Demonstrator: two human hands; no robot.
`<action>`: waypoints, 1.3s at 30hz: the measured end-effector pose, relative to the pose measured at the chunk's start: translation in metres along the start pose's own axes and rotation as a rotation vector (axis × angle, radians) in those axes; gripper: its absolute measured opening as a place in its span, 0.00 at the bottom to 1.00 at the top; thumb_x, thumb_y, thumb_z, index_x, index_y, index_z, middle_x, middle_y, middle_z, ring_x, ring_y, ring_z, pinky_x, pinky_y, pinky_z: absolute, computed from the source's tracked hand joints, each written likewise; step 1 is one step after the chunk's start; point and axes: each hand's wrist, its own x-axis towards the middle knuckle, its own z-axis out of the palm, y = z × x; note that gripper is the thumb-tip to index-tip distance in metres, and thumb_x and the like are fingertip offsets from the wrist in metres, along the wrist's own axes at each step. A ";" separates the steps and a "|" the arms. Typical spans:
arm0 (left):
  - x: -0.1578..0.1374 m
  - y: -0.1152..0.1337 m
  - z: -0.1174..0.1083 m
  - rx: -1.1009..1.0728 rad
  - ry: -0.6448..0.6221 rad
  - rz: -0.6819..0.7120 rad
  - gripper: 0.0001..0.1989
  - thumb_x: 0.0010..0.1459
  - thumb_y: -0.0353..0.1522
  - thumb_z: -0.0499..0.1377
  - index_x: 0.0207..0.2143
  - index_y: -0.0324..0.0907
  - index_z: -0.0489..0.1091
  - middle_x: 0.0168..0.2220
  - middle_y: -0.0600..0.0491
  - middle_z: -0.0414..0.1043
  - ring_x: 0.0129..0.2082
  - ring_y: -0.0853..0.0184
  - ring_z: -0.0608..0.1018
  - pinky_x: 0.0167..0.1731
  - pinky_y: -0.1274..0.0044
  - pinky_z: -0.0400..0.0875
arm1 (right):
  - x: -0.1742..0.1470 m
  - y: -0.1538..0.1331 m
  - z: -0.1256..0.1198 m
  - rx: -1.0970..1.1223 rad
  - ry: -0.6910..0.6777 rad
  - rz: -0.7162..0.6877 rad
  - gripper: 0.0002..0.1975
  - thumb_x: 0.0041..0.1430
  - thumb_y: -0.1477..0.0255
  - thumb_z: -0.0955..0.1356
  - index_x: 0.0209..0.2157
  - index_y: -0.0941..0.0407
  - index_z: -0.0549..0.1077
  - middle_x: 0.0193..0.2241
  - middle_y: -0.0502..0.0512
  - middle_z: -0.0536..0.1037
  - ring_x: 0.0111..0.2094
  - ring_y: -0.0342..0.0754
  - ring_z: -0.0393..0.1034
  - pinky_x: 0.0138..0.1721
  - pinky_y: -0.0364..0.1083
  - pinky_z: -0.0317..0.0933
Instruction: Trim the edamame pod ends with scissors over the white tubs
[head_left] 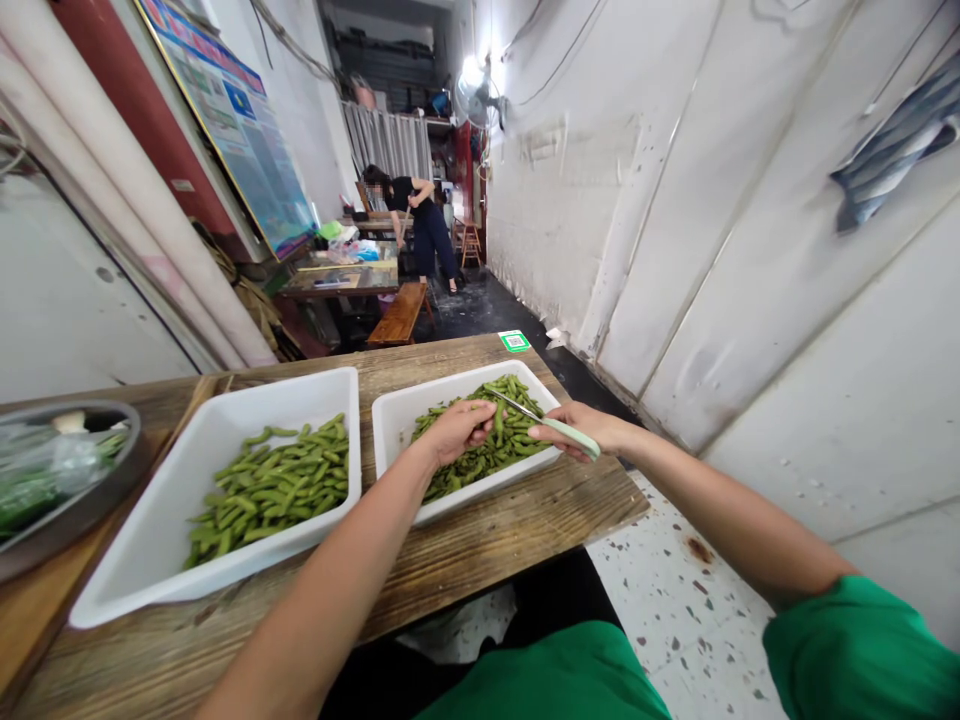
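- I see a white wall [757,280] filling the right of the frame.
- My wooden table [525,510] spans from the left edge to right of centre.
- At centre left sits the larger-looking white tray [172,490], with a heap of green pods [277,485] toward its right side.
- Near the middle, the second white tray [397,425] holds more pods [457,475], spread through most of it.
- A round pan [112,500] with bagged greens is cut off by the left edge.
- My right hand [577,430], right of centre, grasps the scissors [571,435] by their pale green handle.
- My left hand [459,430] is over the second tray, thumb and fingers pinched together.
- Smallest, at those fingertips, is a single pod [498,420], just beside the blades; I cannot tell whether they touch it.
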 end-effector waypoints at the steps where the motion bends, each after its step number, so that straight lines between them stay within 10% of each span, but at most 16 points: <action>1: 0.000 -0.001 0.000 0.026 0.010 0.006 0.15 0.47 0.41 0.60 0.30 0.36 0.68 0.18 0.59 0.57 0.13 0.80 0.55 0.14 0.84 0.45 | 0.000 0.001 0.001 -0.016 0.002 0.005 0.23 0.41 0.51 0.69 0.19 0.57 0.61 0.10 0.42 0.59 0.10 0.35 0.53 0.09 0.36 0.49; 11: 0.002 -0.004 -0.008 -0.046 -0.060 -0.330 0.12 0.44 0.33 0.64 0.24 0.34 0.66 0.16 0.58 0.61 0.11 0.82 0.56 0.12 0.86 0.45 | -0.001 -0.004 0.002 -0.142 -0.094 0.124 0.24 0.38 0.52 0.71 0.18 0.58 0.61 0.10 0.43 0.60 0.09 0.36 0.53 0.08 0.36 0.49; 23: 0.008 0.000 -0.011 -0.500 0.122 -0.097 0.02 0.53 0.22 0.55 0.27 0.32 0.66 0.27 0.47 0.70 0.19 0.79 0.67 0.17 0.87 0.63 | -0.004 -0.012 0.008 -0.094 -0.021 0.094 0.26 0.47 0.47 0.62 0.23 0.58 0.62 0.14 0.45 0.63 0.12 0.37 0.58 0.11 0.37 0.55; 39: 0.007 -0.002 -0.007 -0.358 0.172 -0.129 0.04 0.53 0.24 0.56 0.26 0.31 0.68 0.26 0.46 0.72 0.17 0.79 0.68 0.14 0.88 0.62 | -0.001 -0.012 0.012 -0.081 -0.008 0.104 0.24 0.43 0.50 0.68 0.19 0.58 0.61 0.09 0.43 0.61 0.08 0.36 0.54 0.08 0.37 0.53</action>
